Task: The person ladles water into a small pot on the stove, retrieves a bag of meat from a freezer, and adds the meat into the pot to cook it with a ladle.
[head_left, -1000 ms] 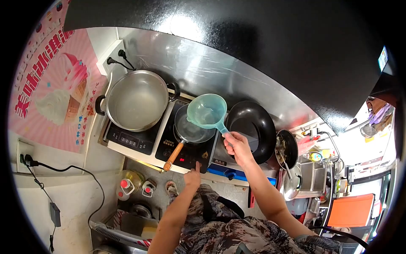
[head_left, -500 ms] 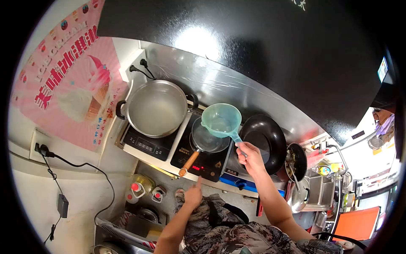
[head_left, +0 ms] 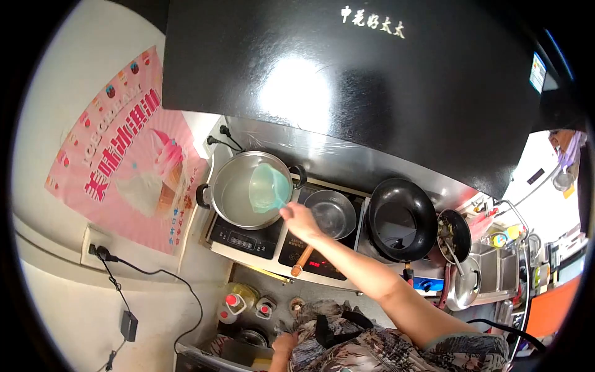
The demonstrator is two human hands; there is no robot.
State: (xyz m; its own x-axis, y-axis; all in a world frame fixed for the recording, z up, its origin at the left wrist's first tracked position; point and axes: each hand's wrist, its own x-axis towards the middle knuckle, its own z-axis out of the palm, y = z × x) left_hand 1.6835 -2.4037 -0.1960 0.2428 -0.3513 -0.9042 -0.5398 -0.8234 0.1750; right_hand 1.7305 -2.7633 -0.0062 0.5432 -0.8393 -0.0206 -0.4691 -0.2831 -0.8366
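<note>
My right hand (head_left: pixel 300 221) grips the handle of a translucent green ladle (head_left: pixel 268 188), whose bowl is over or in the large two-handled steel pot (head_left: pixel 232 192) of cloudy liquid. Right of that pot, a small pan (head_left: pixel 331 214) with a wooden handle (head_left: pixel 302 260) sits on the black induction cooker (head_left: pixel 338 271), which shows red digits. Low in the view, my left hand (head_left: pixel 285 342) is beside my clothing, away from the cooker; its fingers are too small and partly hidden to read.
A black wok (head_left: pixel 401 220) and a smaller pan with food (head_left: pixel 453 235) stand to the right. A steel lid (head_left: pixel 463 284) lies by the sink (head_left: pixel 499 270). The dark range hood (head_left: pixel 347 80) hangs above. Bottles (head_left: pixel 240 299) stand on the floor below the counter.
The ladle in my right hand has moved left from above the small pan to the large pot. My left hand has drawn back from the cooker's control panel. The view has shifted.
</note>
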